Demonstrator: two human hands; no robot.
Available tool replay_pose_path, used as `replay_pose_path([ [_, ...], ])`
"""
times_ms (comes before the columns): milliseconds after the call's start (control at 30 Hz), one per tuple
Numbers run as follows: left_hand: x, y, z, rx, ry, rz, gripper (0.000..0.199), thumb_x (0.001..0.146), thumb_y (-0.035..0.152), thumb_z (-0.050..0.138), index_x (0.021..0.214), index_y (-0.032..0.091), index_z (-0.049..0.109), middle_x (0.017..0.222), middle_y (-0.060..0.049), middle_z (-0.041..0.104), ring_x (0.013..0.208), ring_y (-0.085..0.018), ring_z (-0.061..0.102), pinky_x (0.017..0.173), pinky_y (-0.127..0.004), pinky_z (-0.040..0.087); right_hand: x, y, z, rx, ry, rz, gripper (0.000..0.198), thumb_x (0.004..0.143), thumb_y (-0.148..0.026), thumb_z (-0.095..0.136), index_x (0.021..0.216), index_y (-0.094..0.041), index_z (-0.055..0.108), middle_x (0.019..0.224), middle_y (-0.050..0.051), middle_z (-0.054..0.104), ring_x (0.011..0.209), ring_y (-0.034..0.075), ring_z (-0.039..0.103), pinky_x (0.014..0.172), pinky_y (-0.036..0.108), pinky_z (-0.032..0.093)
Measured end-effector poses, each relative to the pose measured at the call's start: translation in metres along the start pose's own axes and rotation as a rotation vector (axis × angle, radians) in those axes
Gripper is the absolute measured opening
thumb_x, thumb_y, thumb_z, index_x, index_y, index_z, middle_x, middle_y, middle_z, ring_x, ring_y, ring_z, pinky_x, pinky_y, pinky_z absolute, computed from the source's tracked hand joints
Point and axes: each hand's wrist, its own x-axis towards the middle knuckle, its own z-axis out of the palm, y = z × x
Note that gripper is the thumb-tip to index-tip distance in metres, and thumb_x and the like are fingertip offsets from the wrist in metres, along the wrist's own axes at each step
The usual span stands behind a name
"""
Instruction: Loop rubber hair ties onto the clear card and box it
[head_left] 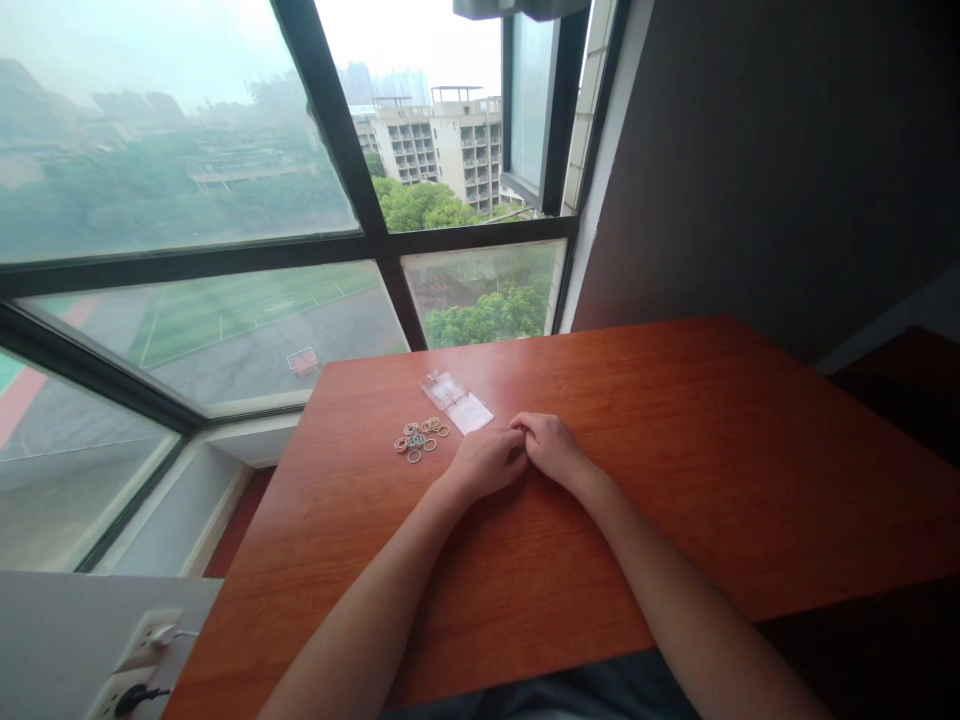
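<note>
My left hand (489,464) and my right hand (553,446) meet over the table, fingertips touching. Both have curled, closed fingers. Whatever they hold, if anything, is hidden between them. Just beyond my left hand lies a small clear plastic case (444,390), opened flat, with a whitish panel (470,413) on its near side. To the left of that hand is a loose cluster of small coloured rings (416,440), in pinkish, yellowish and grey-green tones. One grey-green ring (414,456) lies at the cluster's near edge.
The reddish-brown wooden table (712,450) reaches far to the right. Its far edge stands near a dark-framed window (382,245); a dark wall (750,180) rises at the right. Below left, plugs sit in wall sockets (150,640).
</note>
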Motion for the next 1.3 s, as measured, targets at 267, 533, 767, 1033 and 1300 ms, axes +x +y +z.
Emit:
replay_pose_path([
  [267, 0.0000, -0.0039, 0.0015, -0.061, 0.023, -0.010, 0.019, 0.087, 0.032, 0.049, 0.084, 0.019, 0.063, 0.087, -0.006, 0.070, 0.076, -0.018, 0.063, 0.064, -0.025, 0.040, -0.0006, -0.0033, -0.0006, -0.055, -0.035, 0.004, 0.031, 0.083, -0.012, 0.044, 0.095, -0.024, 0.070, 0.096, 0.003, 0.073, 0.090, 0.017, 0.064, 0.079, 0.023, 0.045],
  [533, 0.0002, -0.0059, 0.0044, -0.068, 0.031, -0.006, 0.020, 0.087, 0.032, 0.049, 0.082, 0.019, 0.063, 0.082, -0.005, 0.069, 0.072, -0.017, 0.062, 0.061, -0.024, 0.039, -0.0026, -0.0065, -0.0027, -0.127, -0.066, 0.017, 0.027, 0.087, -0.019, 0.044, 0.091, -0.024, 0.070, 0.090, 0.004, 0.073, 0.085, 0.019, 0.064, 0.070, 0.025, 0.040],
  [767, 0.0001, -0.0054, 0.0030, -0.066, 0.026, -0.010, 0.020, 0.087, 0.033, 0.049, 0.082, 0.019, 0.063, 0.083, -0.005, 0.069, 0.074, -0.018, 0.062, 0.062, -0.024, 0.039, -0.0031, -0.0077, -0.0033, -0.132, -0.075, 0.031, 0.026, 0.087, -0.019, 0.045, 0.091, -0.024, 0.070, 0.091, 0.004, 0.073, 0.087, 0.019, 0.064, 0.071, 0.025, 0.040],
  [1033, 0.0007, -0.0044, 0.0017, -0.080, 0.014, -0.024, 0.020, 0.087, 0.032, 0.049, 0.081, 0.019, 0.063, 0.084, -0.005, 0.069, 0.075, -0.018, 0.063, 0.063, -0.025, 0.039, -0.0033, -0.0083, -0.0039, -0.130, -0.072, 0.027, 0.026, 0.086, -0.018, 0.045, 0.092, -0.024, 0.070, 0.092, 0.005, 0.073, 0.088, 0.019, 0.064, 0.073, 0.024, 0.041],
  [1300, 0.0003, -0.0051, 0.0026, -0.083, 0.027, -0.010, 0.019, 0.087, 0.032, 0.049, 0.081, 0.019, 0.062, 0.085, -0.005, 0.070, 0.075, -0.018, 0.063, 0.063, -0.024, 0.039, -0.0035, -0.0085, -0.0038, -0.131, -0.072, 0.014, 0.026, 0.086, -0.017, 0.045, 0.092, -0.024, 0.070, 0.092, 0.005, 0.073, 0.088, 0.019, 0.064, 0.073, 0.024, 0.041],
])
